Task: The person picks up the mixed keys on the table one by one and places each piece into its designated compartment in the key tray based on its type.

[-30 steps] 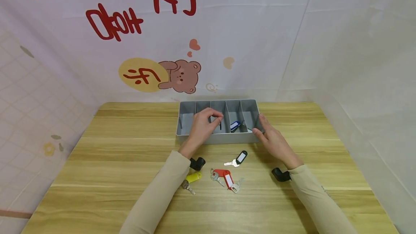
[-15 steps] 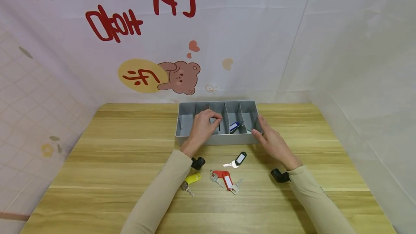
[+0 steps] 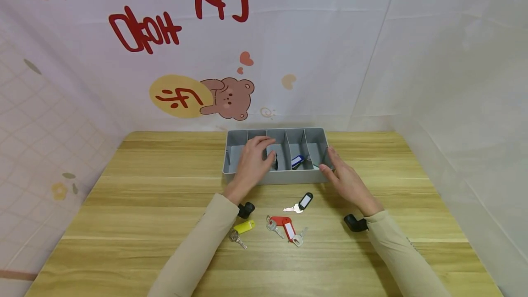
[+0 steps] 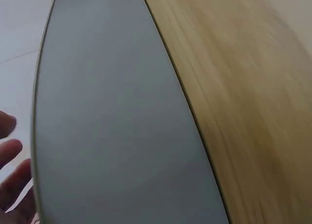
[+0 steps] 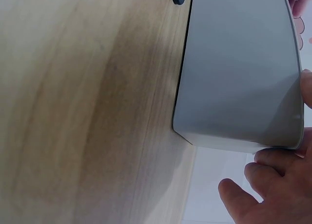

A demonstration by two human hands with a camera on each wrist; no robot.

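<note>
A grey divided box [image 3: 280, 177] stands at the back of the wooden table. My left hand [image 3: 249, 162] is over its middle compartment, thumb and fingers spread apart with nothing between them. Below the thumb, a dark key tag [image 3: 276, 162] is partly hidden in that compartment. One compartment to the right lies a blue key tag [image 3: 297, 160] with something dark under it. My right hand [image 3: 350, 184] holds the box's right front corner, thumb at the front rim, fingers along the end wall; in the right wrist view the fingers [image 5: 275, 175] bend against that wall.
In front of the box lie a black-tagged key [image 3: 305, 200], two red-tagged keys [image 3: 289, 229] and a yellow-tagged key [image 3: 245, 226]. Something pale sits in the rightmost compartment, mostly hidden. A white printed curtain [image 3: 321, 58] hangs behind the table.
My left thumb and fingers have parted and let go of the dark key tag, which now sits lower in the middle compartment. The left hand has drawn slightly left; the right hand stays put.
</note>
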